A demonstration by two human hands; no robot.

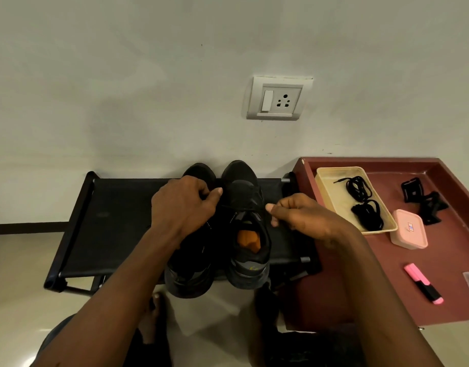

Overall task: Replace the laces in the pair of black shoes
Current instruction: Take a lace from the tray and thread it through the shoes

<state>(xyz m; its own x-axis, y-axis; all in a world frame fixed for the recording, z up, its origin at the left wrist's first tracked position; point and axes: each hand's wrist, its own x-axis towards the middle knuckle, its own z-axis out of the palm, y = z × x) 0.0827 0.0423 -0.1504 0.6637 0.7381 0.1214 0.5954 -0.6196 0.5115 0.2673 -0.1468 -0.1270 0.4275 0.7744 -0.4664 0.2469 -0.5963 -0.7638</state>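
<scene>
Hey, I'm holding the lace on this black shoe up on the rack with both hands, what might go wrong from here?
1. The shoe overhangs the front of the rack; tugging the lace with the left hand and right hand may tip it off.
2. Black lace on a black shoe in dim light: eyelets are easy to miss.
3. The spare laces lie coiled in the beige tray and may tangle.

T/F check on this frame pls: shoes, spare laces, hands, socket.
1. Both black shoes stand on the black rack. True.
2. The spare laces lie on the rack. False: they lie in the beige tray.
3. The left hand and right hand each pinch the lace of the shoe with the orange insole. True.
4. A plug sits in the wall socket. False: nothing is plugged in.
</scene>
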